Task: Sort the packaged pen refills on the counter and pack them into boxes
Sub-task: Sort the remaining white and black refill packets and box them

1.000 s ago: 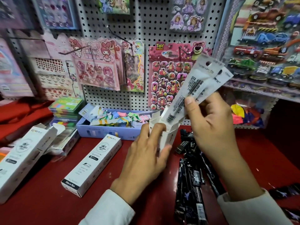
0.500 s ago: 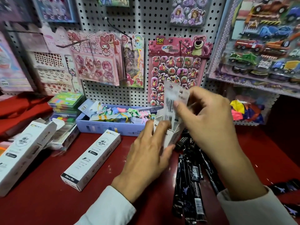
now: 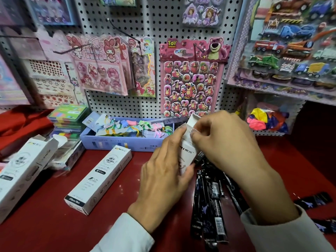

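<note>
Near edge, right of centre: black refill packets (image 3: 211,202) lie in a loose bundle on the red counter (image 3: 45,230), pointing roughly toward the far wall. More black packets (image 3: 313,200) lie apart at far right.

Just above the bundle: left hand (image 3: 163,171) grips a white box (image 3: 187,153) held upright, fingers wrapped round its left side, thumb on the near face. Right hand (image 3: 223,140) sits over the box's open top, fingertips (image 3: 195,132) curled and pinching at the mouth, beside the raised flap (image 3: 194,119). What the fingertips pinch is hidden; cannot tell if a packet is between them. Box sits between the two hands, touching both.

Left of the hands: a closed white box (image 3: 99,180) lies flat on the counter. Further left, another white box (image 3: 21,170), its far flap open.

Farther back: blue tray (image 3: 125,142) holding pastel tags, and a stack of coloured packs (image 3: 68,117) to its left.

Far wall: pegboard (image 3: 160,20) hung with sticker sheets, including a pink bear sheet (image 3: 190,79).
</note>
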Available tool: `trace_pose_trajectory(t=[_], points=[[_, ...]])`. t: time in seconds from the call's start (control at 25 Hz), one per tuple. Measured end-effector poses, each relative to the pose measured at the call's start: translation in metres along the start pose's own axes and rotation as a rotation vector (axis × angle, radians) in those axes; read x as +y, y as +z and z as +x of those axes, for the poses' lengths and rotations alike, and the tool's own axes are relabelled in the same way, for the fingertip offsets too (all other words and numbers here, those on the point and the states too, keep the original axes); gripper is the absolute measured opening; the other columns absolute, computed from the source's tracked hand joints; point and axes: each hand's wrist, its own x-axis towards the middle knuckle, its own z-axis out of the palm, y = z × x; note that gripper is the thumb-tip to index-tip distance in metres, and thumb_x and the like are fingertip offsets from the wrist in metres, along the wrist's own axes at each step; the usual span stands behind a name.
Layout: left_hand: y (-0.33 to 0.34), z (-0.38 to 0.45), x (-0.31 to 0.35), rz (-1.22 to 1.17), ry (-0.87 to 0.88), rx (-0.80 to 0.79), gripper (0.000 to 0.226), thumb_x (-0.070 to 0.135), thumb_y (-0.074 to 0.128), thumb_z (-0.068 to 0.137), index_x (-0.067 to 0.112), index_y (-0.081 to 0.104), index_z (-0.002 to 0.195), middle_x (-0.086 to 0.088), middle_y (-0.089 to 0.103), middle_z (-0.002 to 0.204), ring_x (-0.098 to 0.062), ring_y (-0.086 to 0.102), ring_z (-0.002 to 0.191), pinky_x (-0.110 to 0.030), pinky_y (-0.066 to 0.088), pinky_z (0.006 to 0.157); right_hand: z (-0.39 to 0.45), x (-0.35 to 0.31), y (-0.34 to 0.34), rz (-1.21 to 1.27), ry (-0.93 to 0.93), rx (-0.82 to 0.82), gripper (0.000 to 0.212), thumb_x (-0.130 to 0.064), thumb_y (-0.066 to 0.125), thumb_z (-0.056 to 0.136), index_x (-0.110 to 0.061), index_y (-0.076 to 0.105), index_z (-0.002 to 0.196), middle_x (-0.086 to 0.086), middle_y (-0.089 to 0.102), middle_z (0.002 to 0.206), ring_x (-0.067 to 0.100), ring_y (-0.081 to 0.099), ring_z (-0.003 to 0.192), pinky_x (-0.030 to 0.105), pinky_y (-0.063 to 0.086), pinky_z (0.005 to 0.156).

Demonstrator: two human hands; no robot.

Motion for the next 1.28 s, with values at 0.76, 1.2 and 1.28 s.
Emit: trace_pose_trajectory(t=[0.76, 1.2, 1.28], points=[[0.002, 0.006, -0.008, -0.229, -0.212, 0.018, 0.073, 0.038, 0.072, 0.076, 0.035, 0.028, 0.134, 0.005, 0.065, 0.113, -0.028, 0.067, 0.088, -0.038, 0.054, 0.067, 0.0, 0.028, 0.068, 1.021, -0.17, -0.115, 0.034, -0.032, 0.066, 0.089, -0.022, 0.069, 0.121, -0.004, 0.073, 0.113, 0.003, 0.065, 0.106, 0.025, 0.05, 0.094], [0.001, 0.007, -0.007, -0.212, -0.243, 0.024, 0.091, 0.045, 0.071, 0.078, 0.039, 0.012, 0.147, 0.002, 0.067, 0.116, -0.022, 0.065, 0.087, -0.03, 0.044, 0.061, -0.007, 0.021, 0.072, 0.617, -0.328, 0.185, 0.03, -0.02, 0.06, 0.096, -0.016, 0.068, 0.124, -0.004, 0.068, 0.125, 0.002, 0.06, 0.118, 0.024, 0.047, 0.101], [0.002, 0.006, -0.007, -0.202, -0.231, 0.019, 0.092, 0.046, 0.071, 0.076, 0.039, 0.013, 0.147, 0.002, 0.068, 0.111, -0.019, 0.062, 0.085, -0.027, 0.036, 0.059, -0.007, 0.021, 0.07, 0.627, -0.317, 0.184, 0.029, -0.022, 0.059, 0.096, -0.017, 0.068, 0.124, -0.005, 0.068, 0.124, 0.002, 0.061, 0.118, 0.027, 0.048, 0.101]])
